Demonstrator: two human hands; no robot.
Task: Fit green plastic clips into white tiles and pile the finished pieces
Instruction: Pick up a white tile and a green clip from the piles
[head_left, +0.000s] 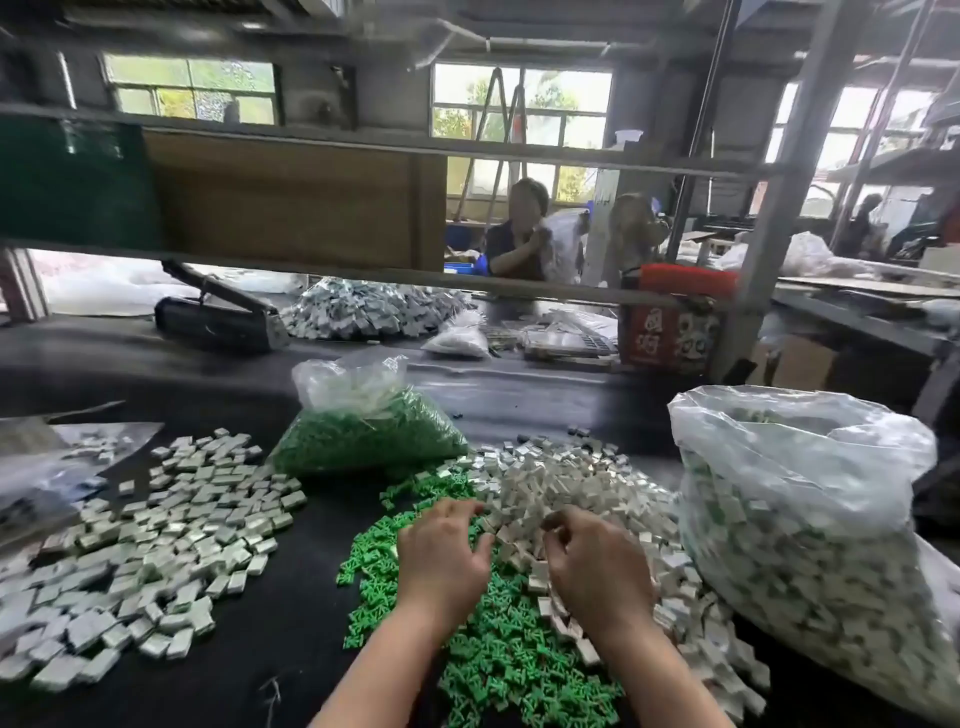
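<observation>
Both hands work low over the dark counter (291, 613), right where the loose green clips (498, 660) meet the heap of white tiles (566, 483). The left hand (441, 561) hovers with its fingers (457, 514) spread and relaxed, tips reaching toward the near edge of the tiles and gripping nothing I can see. The right hand (592, 566) has its fingers (561, 525) curled in, thumb against forefinger, seemingly pinching a small piece, though blur hides what it is. Well to the left of the left fingers lies a broad spread of finished pieces (156, 545), so a good share of the work looks done. Much remains: clips lie thick under and in front of both hands, a clear bag of clips (363, 436) sits beyond the fingertips, and tiles are heaped just past the right fingers. A big clear sack (810, 519) to the right of the right hand holds more white pieces with green showing; I cannot tell whether these are finished.
</observation>
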